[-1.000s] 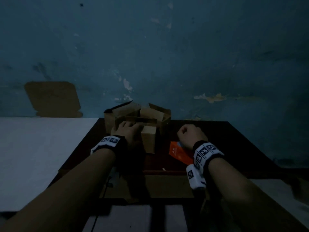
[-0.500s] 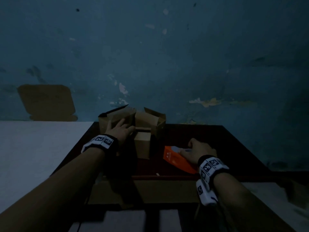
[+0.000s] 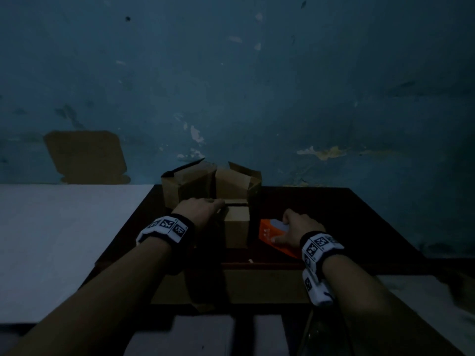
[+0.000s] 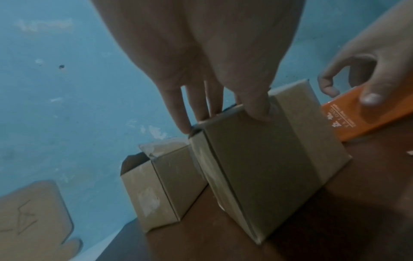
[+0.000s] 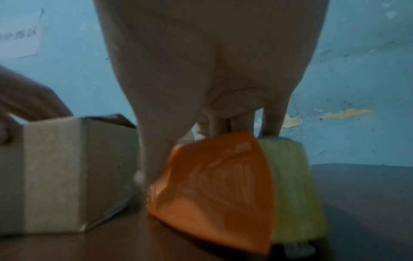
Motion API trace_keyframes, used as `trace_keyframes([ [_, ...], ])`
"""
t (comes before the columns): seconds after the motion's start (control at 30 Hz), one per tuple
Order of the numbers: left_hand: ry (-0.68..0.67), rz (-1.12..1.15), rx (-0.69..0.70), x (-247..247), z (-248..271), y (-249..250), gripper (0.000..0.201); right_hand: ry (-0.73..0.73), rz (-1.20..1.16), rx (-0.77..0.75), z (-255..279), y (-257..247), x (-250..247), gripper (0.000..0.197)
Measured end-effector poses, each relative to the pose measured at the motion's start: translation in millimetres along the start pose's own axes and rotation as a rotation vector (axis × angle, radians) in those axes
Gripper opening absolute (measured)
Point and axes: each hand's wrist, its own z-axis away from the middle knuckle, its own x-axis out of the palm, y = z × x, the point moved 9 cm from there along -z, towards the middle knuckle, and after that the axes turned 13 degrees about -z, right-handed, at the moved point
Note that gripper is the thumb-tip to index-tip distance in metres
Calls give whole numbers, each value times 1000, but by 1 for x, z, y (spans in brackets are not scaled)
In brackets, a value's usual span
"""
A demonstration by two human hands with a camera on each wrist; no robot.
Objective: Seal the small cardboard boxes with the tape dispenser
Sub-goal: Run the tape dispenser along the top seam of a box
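A small closed cardboard box (image 3: 236,228) stands on the dark table (image 3: 347,227). My left hand (image 3: 218,205) holds its top edge; in the left wrist view the hand (image 4: 230,114) has its thumb on the near face of the box (image 4: 268,167) and its fingers over the far edge. Just to the right lies the orange tape dispenser (image 3: 268,232). My right hand (image 3: 280,229) grips it, fingers curled over the top and thumb on the side. The right wrist view shows the dispenser (image 5: 212,176) with a yellowish tape roll (image 5: 295,176) resting on the table.
Two open cardboard boxes (image 3: 186,186) (image 3: 239,179) stand behind the closed one, against the blue wall. A flat cardboard piece (image 3: 84,155) leans on the wall at left. A white surface (image 3: 64,240) adjoins the table's left side.
My left hand came back from the rear left open box onto the closed front box. My right hand dropped from a raised fist onto the dispenser and closed round it.
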Motion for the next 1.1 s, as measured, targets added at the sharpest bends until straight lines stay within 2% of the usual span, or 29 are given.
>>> trace_keyframes([
  [0.13, 41, 26, -4, -7, 9, 5, 52, 88, -43, -37, 0, 2, -6, 53],
  [0.27, 56, 96, 15, -8, 14, 12, 44, 143, -296, -66, -7, 6, -32, 41],
  [0.4, 106, 204, 15, -7, 10, 16, 45, 219, -477, -198, -11, -5, -73, 35],
  [0.53, 191, 300, 65, -11, 3, 34, 40, 198, -646, -261, -16, -28, -97, 31],
  [0.67, 299, 288, 97, -20, 1, 53, 38, 81, -663, -303, -18, -66, -97, 25],
  [0.73, 345, 354, 90, -16, 0, 55, 37, 31, -660, -334, -22, -84, -90, 22],
  [0.83, 356, 684, 64, -2, -4, 43, 26, -38, -633, -347, -29, -99, -76, 23],
  [0.87, 331, 880, 28, 3, -6, 37, 25, -43, -629, -348, -31, -101, -73, 26],
  [0.97, 280, 1624, -192, 10, -8, 21, 40, -40, -638, -351, -35, -102, -69, 37],
  [1.03, 257, 2024, -299, 5, -8, 17, 51, -42, -641, -362, -35, -103, -67, 35],
  [1.1, 234, 2094, -341, -2, -8, 13, 62, -39, -646, -373, -36, -104, -67, 27],
])
